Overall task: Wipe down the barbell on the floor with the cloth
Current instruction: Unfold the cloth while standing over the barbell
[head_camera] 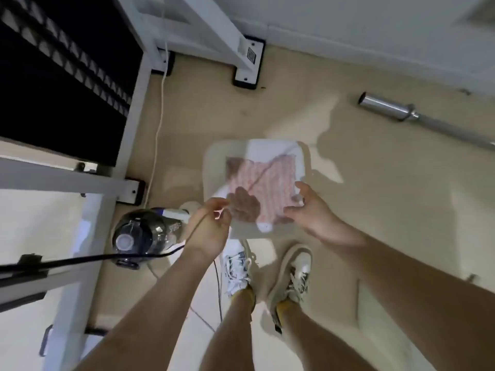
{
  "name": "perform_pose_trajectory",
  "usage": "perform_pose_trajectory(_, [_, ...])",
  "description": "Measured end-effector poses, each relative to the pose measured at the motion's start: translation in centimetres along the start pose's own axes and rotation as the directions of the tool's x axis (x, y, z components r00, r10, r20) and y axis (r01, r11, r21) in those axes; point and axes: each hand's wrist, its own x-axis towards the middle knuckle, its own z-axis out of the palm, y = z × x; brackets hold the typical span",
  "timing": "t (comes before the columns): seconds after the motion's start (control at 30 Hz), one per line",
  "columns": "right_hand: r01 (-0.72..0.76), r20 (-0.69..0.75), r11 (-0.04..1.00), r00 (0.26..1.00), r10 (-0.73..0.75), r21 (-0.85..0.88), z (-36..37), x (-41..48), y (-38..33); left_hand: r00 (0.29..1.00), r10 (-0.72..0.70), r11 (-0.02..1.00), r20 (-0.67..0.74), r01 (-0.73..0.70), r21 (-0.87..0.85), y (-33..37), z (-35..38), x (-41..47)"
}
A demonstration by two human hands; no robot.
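Beige floor [388,215], white wall [348,14], white metal rack frame [206,30] at left. 1 steel barbell [388,107] lies on floor upper right, well apart from hands. 1 pink-white patterned cloth [265,180], blurred, betw. 2 hands: L hand [209,226] pinches its corner; R hand [313,212] grip: can't tell.

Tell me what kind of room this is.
Probably a home gym: a chrome steel barbell lies on the beige floor, near a white metal rack frame with black feet.

Bare arms [150,303] and legs [227,341]; white-grey lace-up sneakers [294,269], yellow socks [281,310] on me.
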Motion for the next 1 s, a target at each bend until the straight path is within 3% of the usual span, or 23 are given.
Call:
perform_pose_trajectory(0.1, [-0.003,-0.03,1.0,1.0,0.004,0.009,1.8,3.9,1.8,0.999,0.0,0.999,0.047,-0.002,0.033,-1.6,3.7,4.1])
perform_pose_trajectory(0.2, [-0.048,-0.236,0.997,0.971,0.034,-0.053,3.5,6.6,3.9,0.987,-0.163,0.979,0.003,0.163,-0.124,-2.4,6.5,5.6])
perform_pose_trajectory(0.3, [-0.086,-0.282,0.987,0.952,0.122,0.135,4.3,6.9,4.2,0.951,-0.306,0.918,-0.051,0.28,-0.28,-2.6,8.3,5.8])
perform_pose_trajectory(0.4, [-0.203,-0.145,0.873,0.945,0.293,0.443,3.2,5.6,3.0,0.93,-0.367,0.845,-0.026,0.322,-0.427,-0.8,8.1,4.9])
perform_pose_trajectory(0.5, [-0.26,0.017,0.654,0.935,0.354,0.711,-0.3,2.2,0.9,0.948,-0.319,0.815,0.012,0.281,-0.506,2.6,5.5,2.5])
perform_pose_trajectory(0.57, [-0.176,-0.02,0.71,0.966,0.259,0.682,-3.2,-1.6,-0.9,0.96,-0.274,0.84,0.065,0.272,-0.47,6.0,3.1,0.0])
perform_pose_trajectory(0.63, [-0.075,-0.092,0.817,0.984,0.155,0.571,-6.6,-6.3,-3.2,0.97,-0.219,0.928,0.103,0.24,-0.284,9.7,1.0,-2.8])
perform_pose_trajectory(0.7, [0.023,-0.124,0.886,0.992,0.038,0.462,-10.0,-11.8,-6.0,0.989,-0.1,0.991,0.107,0.108,-0.076,14.1,-0.9,-6.2])
perform_pose_trajectory(0.8, [0.129,-0.02,0.875,0.991,-0.136,0.467,-15.5,-19.8,-9.6,0.982,0.075,0.978,0.174,-0.038,-0.203,23.0,-4.0,-11.8])
perform_pose_trajectory(0.87, [0.143,0.056,0.842,0.978,-0.201,0.52,-18.9,-24.1,-10.9,0.937,0.176,0.943,0.301,-0.073,-0.324,28.7,-5.5,-15.1])
perform_pose_trajectory(0.93, [0.192,0.042,0.822,0.967,-0.253,0.536,-22.5,-27.8,-11.6,0.877,0.298,0.915,0.377,-0.149,-0.376,33.3,-6.5,-18.4])
perform_pose_trajectory(1.0, [0.248,-0.029,0.82,0.962,-0.273,0.515,-26.5,-30.8,-11.6,0.854,0.374,0.894,0.362,-0.227,-0.386,37.2,-6.7,-21.2])
